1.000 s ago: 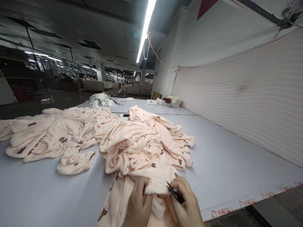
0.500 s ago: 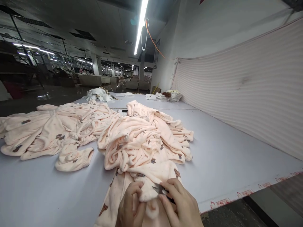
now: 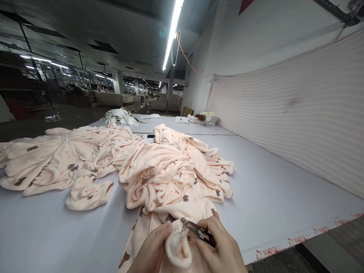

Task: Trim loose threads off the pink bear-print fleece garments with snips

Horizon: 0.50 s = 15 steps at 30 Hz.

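A pale peach fleece garment [image 3: 148, 231] with small brown prints lies at the near edge of the white table [image 3: 273, 189]. My left hand [image 3: 150, 252] pinches a folded bit of its fabric [image 3: 176, 242] and holds it up. My right hand [image 3: 222, 252] is closed on small dark thread snips [image 3: 199, 232], whose tips point at that fabric fold. Just behind lies a heap of the same peach garments [image 3: 173, 174].
A second spread of peach garments [image 3: 57, 159] covers the table's left side. White cloth [image 3: 121, 115] and stacked pieces [image 3: 206, 119] sit at the far end. A striped fabric sheet [image 3: 298, 113] hangs along the right. The table's front edge [image 3: 284, 248] runs at lower right.
The fabric fold has been turned up and lifted between my hands, and the snips have shifted left toward it. My left hand has dropped lower in the view.
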{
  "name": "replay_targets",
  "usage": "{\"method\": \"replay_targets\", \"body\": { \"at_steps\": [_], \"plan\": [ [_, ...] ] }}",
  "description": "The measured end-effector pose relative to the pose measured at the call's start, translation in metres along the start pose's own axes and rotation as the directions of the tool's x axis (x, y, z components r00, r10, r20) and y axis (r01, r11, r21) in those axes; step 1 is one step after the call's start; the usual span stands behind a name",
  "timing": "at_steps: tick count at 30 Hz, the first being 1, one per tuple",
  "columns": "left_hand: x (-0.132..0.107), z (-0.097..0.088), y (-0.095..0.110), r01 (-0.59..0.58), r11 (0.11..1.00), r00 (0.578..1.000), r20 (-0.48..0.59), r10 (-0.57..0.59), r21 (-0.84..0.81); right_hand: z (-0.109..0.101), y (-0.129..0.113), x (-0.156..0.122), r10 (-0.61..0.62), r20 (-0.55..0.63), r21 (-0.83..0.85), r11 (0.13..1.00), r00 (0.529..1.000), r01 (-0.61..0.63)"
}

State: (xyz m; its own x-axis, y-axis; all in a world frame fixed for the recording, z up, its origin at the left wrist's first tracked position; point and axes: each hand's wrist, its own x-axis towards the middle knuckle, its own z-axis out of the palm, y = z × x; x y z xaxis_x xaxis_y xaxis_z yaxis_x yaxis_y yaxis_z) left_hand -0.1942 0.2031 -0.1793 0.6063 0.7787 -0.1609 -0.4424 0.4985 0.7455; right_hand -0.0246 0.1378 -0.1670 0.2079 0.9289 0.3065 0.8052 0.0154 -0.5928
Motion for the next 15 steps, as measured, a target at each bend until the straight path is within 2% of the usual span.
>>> {"method": "replay_targets", "body": {
  "at_steps": [3, 10, 15],
  "plan": [
    [0.000, 0.000, 0.000, 0.002, 0.999, 1.000, 0.024, -0.001, -0.033, -0.004, -0.002, -0.008, -0.092, 0.001, 0.008, 0.996, 0.996, 0.092],
    [0.003, -0.009, -0.004, 0.025, 0.999, 0.999, 0.044, -0.023, -0.049, -0.003, -0.003, 0.000, -0.072, 0.067, 0.139, 0.988, 0.995, 0.062],
    [0.000, -0.006, 0.002, 0.009, 1.000, 0.998, 0.061, -0.007, -0.030, -0.005, 0.001, 0.001, -0.050, 0.036, 0.125, 0.991, 0.998, 0.045]
  ]
}}
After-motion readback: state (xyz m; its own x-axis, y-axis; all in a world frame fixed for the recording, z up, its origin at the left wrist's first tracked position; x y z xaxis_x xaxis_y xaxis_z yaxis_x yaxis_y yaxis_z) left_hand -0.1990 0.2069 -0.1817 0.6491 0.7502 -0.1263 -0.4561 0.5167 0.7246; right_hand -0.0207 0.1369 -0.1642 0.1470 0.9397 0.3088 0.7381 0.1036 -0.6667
